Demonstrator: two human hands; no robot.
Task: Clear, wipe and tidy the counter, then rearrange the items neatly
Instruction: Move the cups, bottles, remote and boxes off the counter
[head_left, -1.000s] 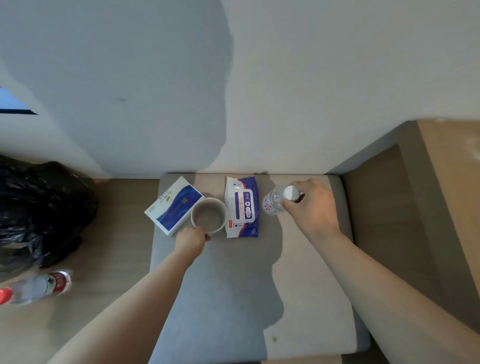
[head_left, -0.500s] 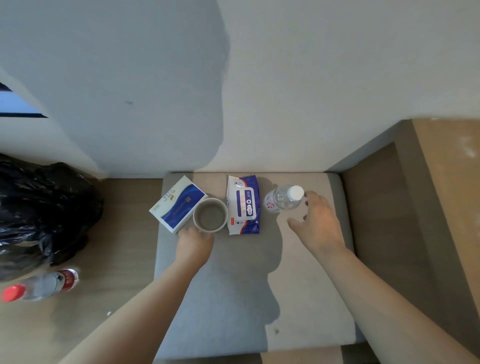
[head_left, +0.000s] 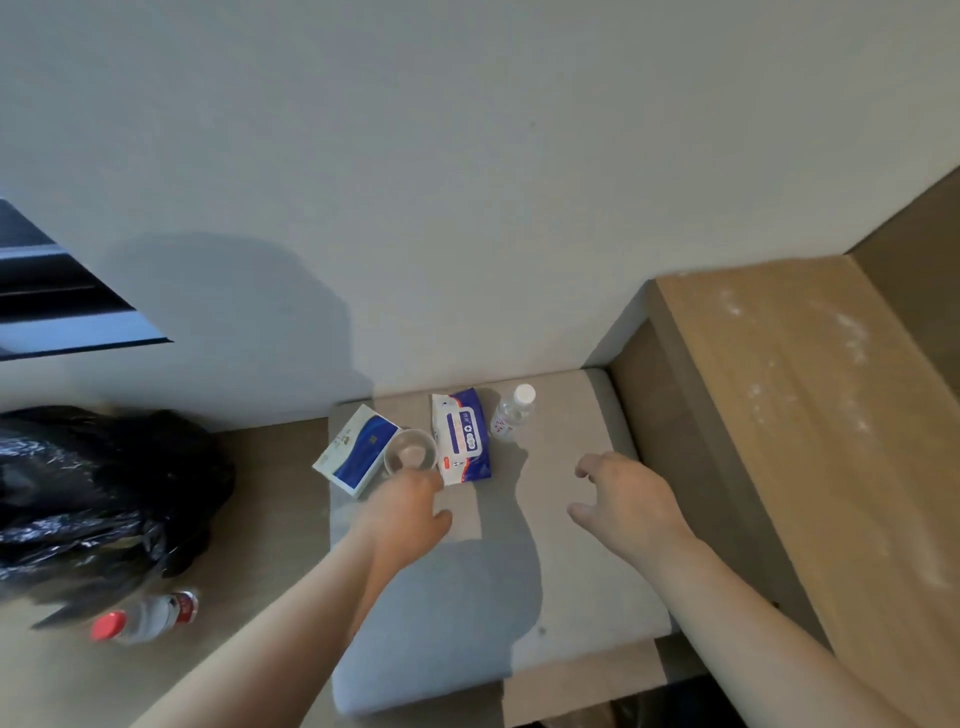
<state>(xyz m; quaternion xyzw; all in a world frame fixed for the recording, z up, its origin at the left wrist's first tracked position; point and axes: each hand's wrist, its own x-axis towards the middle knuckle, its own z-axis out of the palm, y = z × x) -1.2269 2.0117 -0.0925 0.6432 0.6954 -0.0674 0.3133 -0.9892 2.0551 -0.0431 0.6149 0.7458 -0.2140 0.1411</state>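
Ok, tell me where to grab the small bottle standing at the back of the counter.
Grip the clear bottle round its body, below its white cap, coming from the front right with the right hand. It seems to stand upright, the wipes pack crowds its left, and the wall is behind.

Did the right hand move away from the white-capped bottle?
Yes. The right hand let go of the white-capped water bottle and drew back from it, toward the person.

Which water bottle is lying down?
The red-capped bottle beside the black bag lies on its side. The white-capped bottle stands upright on the grey mat.
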